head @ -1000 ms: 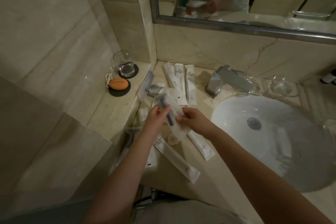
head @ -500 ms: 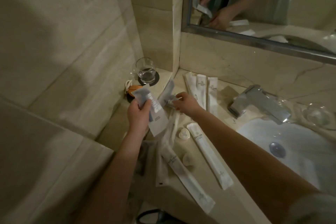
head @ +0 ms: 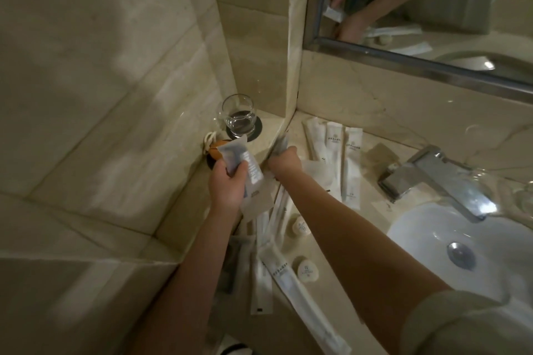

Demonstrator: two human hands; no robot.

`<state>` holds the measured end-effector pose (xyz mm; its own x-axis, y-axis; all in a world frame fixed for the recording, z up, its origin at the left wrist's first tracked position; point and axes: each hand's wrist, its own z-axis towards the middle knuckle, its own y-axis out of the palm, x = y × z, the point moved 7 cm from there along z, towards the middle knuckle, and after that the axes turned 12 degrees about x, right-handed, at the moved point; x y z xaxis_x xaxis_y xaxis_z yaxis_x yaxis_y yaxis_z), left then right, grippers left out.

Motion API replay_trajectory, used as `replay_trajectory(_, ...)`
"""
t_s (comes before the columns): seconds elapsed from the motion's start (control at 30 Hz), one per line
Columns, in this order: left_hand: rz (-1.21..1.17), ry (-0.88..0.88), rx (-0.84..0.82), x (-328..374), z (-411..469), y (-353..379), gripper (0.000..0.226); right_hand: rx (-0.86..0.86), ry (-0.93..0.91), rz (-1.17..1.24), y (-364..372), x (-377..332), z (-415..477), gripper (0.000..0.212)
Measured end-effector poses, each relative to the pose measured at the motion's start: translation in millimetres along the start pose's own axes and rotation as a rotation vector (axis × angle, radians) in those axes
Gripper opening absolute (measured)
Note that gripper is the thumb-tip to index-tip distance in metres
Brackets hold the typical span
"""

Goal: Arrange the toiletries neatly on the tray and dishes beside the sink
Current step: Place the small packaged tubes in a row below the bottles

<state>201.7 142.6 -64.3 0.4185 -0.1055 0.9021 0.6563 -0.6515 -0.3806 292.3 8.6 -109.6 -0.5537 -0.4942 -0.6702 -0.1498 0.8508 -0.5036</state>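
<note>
My left hand (head: pixel 227 184) grips a translucent sachet (head: pixel 242 165) with a dark item inside, held above the counter's left edge. My right hand (head: pixel 284 163) pinches another translucent packet (head: pixel 281 142) near the wall corner. Three white sachets (head: pixel 334 150) lie side by side against the back wall. More long white packets (head: pixel 284 274) and two small round soaps (head: pixel 308 269) lie scattered on the counter between my arms.
A glass (head: pixel 239 118) on a dark coaster and an orange object (head: pixel 216 150) on another coaster stand on the left ledge. A chrome faucet (head: pixel 432 178) overhangs the white sink (head: pixel 490 239). A mirror (head: pixel 432 8) hangs above. A clear glass dish (head: pixel 519 196) sits at far right.
Both hands parted from one sachet: my left hand kept it and rose leftward, my right hand reached to the corner and took a second packet. The camera moved closer.
</note>
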Motion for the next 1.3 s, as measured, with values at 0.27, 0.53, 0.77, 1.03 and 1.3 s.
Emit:
replay_trajectory(0.27,-0.032,0.002,-0.039,11.8,-24.1,-3.9,0.02,0.011,-0.005,0.216,-44.3,18.9,-16.9,0.035)
replay_trajectory(0.53,0.016,0.073,-0.195,28.3,-96.0,34.2,0.01,-0.148,-0.037,0.634,-135.5,84.9,-74.3,0.042)
replay_trajectory(0.77,-0.011,0.113,-0.407,42.8,-188.9,105.0,0.014,-0.137,-0.008,0.895,-237.9,161.3,-104.2,0.026)
replay_trajectory(1.03,-0.004,0.188,-0.62,65.2,-302.0,198.8,0.007,0.123,-0.093,0.875,-356.0,247.7,-116.4,0.018)
replay_trajectory(1.3,0.05,0.275,-0.782,79.8,-407.3,297.0,0.01,0.42,-0.054,0.963,-484.2,345.5,-111.6,0.02)
